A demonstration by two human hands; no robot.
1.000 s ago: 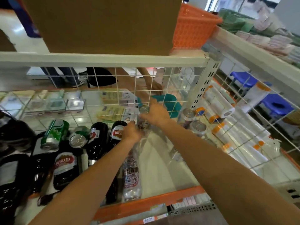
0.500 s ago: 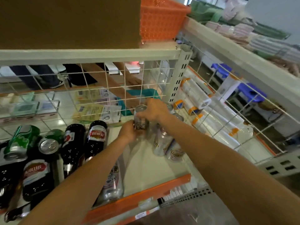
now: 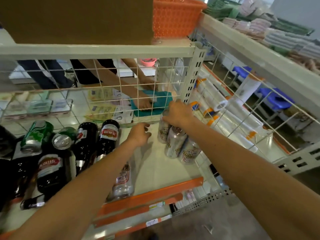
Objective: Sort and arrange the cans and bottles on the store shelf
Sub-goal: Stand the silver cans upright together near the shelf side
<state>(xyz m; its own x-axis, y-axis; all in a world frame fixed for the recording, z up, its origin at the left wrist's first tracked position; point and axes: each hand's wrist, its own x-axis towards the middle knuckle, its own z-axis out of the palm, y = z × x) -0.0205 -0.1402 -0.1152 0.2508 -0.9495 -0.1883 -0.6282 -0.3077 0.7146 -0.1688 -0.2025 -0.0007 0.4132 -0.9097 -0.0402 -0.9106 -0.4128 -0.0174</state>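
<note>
Right hand: my right hand [image 3: 178, 113] is clamped over the top of the back silver can [image 3: 163, 131], fingers curled round its rim; a grip from above is the only one this corner allows, since the wire grid [image 3: 121, 94] is just behind it and the upright post [image 3: 192, 75] is near on the right.
Left hand: my left hand [image 3: 138, 134] hovers just left of that can, fingers loosely curled on nothing; as far as I can tell it touches neither can nor shelf; I judge it is there to steady the can if it tips.
Back silver can: upright in the far right corner of the shelf [image 3: 155, 168]; whether its base is fully down I cannot tell, as my hand and the next can hide it.
Silver row: the middle silver can [image 3: 174, 143] and the front silver can [image 3: 190, 154] stand close in front of it, running towards me along the right side; they carry the same label, so like goes with like, and the row fills from the back.
Unsorted lot: the clear bottle [image 3: 123, 181] lies on its side under my left forearm; the dark bottles [image 3: 107, 135] and green cans [image 3: 37, 135] lie jumbled at the left, some across others; lying things roll, so I judge they want standing up.
Progress: early, by my reckoning; three cans grouped, the rest to do.
Next: let go only once the can sits flat; a knock from my wrist could topple the two in front.
</note>
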